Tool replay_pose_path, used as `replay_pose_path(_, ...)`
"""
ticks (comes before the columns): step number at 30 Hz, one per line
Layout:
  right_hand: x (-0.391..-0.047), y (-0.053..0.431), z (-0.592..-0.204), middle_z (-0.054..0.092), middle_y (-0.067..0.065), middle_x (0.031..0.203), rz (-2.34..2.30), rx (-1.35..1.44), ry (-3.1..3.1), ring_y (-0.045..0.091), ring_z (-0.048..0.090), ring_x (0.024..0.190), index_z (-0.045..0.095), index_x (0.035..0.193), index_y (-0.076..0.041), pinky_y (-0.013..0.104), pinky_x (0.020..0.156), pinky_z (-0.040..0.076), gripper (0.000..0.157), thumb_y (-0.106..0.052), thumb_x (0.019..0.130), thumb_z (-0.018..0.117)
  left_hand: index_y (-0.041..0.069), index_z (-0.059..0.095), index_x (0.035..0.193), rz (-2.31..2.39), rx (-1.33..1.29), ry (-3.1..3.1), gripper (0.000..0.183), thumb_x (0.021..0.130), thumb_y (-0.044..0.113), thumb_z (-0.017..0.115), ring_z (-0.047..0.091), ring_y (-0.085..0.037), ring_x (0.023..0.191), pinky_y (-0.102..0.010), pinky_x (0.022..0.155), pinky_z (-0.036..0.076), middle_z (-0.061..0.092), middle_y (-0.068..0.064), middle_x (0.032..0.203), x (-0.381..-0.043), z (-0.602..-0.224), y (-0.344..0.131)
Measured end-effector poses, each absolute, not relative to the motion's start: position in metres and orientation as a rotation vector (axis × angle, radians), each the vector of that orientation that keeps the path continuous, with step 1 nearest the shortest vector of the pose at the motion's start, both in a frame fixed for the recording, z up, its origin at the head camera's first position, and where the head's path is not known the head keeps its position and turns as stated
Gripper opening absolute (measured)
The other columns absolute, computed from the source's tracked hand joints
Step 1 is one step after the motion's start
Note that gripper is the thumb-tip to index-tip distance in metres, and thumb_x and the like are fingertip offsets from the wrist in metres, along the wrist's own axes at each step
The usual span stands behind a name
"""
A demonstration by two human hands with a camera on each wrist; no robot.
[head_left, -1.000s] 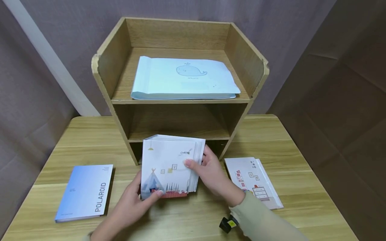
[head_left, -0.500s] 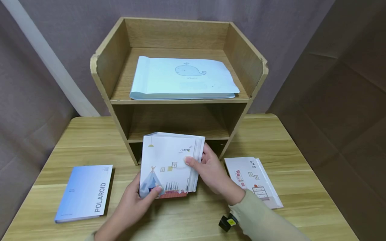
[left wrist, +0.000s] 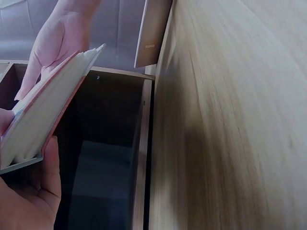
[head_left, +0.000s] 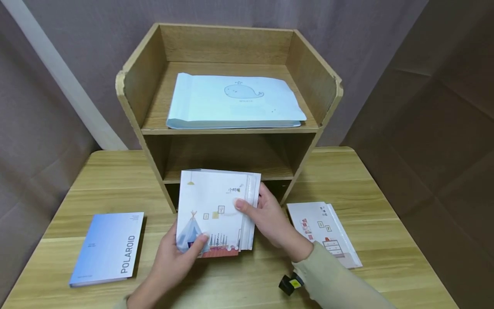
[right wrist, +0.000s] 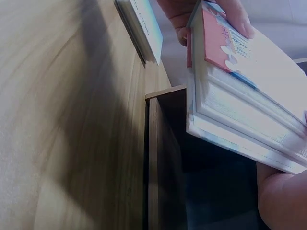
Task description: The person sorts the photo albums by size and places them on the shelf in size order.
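A white photo album (head_left: 210,195) with a tent and small picture frames on its cover is held up between both hands, tilted, before the shelf's lowest compartment. My left hand (head_left: 173,257) grips its lower left edge, the thumb on the cover and the other fingers behind. On the opposite side, my right hand (head_left: 272,221) pinches the right edge, thumb in front. Both wrist views show the page block of the album (right wrist: 240,91) from below, with a red strip along the cover's bottom. The album hides much of the lowest compartment.
A wooden shelf (head_left: 229,131) stands at the back of the table (head_left: 239,287), with a pale blue whale album (head_left: 208,101) lying on top. A blue POLAROID album (head_left: 106,246) lies left; another white album (head_left: 314,227) lies right, near the right forearm.
Both hands have shifted the album slightly to the left, and its cover has turned a little. The left thumb has slid higher on the cover. The other albums stay put.
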State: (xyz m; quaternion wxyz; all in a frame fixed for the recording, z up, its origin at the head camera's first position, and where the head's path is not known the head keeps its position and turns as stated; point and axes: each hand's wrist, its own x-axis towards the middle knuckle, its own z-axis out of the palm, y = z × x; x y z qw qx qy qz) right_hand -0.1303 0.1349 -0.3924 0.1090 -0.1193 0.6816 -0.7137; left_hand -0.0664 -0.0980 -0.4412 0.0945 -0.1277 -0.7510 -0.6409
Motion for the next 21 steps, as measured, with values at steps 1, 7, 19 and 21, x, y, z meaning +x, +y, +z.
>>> replay_pose_path(1, -0.131, 0.135, -0.392, 0.068, 0.013, 0.113, -2.094, -0.346, 2.012, 0.032, 0.069, 0.092, 0.040, 0.136, -0.019, 0.045, 0.075, 0.057, 0.050, -0.018, 0.093, 0.066, 0.012, 0.056, 0.127, -1.897, -0.379, -2.218, 0.046, 0.085, 0.007, 0.074, 0.069, -0.017, 0.080, -0.032, 0.063, 0.058, 0.070, -0.003, 0.100, -0.066, -0.442, -0.098)
replay_pose_path(7, -0.127, 0.131, -0.387, 0.068, 0.012, 0.111, -2.024, -0.341, 2.062, 0.029, 0.069, 0.090, 0.037, 0.138, -0.018, 0.043, 0.072, 0.058, 0.053, -0.017, 0.094, 0.066, 0.007, 0.060, 0.120, -1.880, -0.321, -2.173, 0.042, 0.082, -0.001, 0.075, 0.067, -0.015, 0.074, -0.032, 0.058, 0.058, 0.070, -0.002, 0.093, -0.067, -0.441, -0.098)
replay_pose_path(19, -0.118, 0.126, -0.393, 0.069, 0.010, 0.110, -1.895, -0.508, 2.064, 0.026, 0.068, 0.094, 0.035, 0.139, -0.015, 0.040, 0.076, 0.058, 0.059, -0.021, 0.092, 0.069, 0.005, 0.063, 0.111, -1.815, -0.162, -2.213, 0.029, 0.085, 0.009, 0.075, 0.060, -0.016, 0.062, -0.030, 0.051, 0.053, 0.065, -0.002, 0.077, -0.077, -0.419, -0.105)
replay_pose_path(21, -0.120, 0.126, -0.402, 0.069, 0.008, 0.109, -1.861, -0.527, 2.074, 0.026, 0.068, 0.093, 0.037, 0.138, -0.016, 0.041, 0.076, 0.058, 0.059, -0.023, 0.090, 0.071, 0.004, 0.063, 0.112, -1.802, -0.154, -2.208, 0.029, 0.086, 0.009, 0.074, 0.059, -0.014, 0.062, -0.029, 0.050, 0.052, 0.064, -0.002, 0.077, -0.078, -0.416, -0.107)
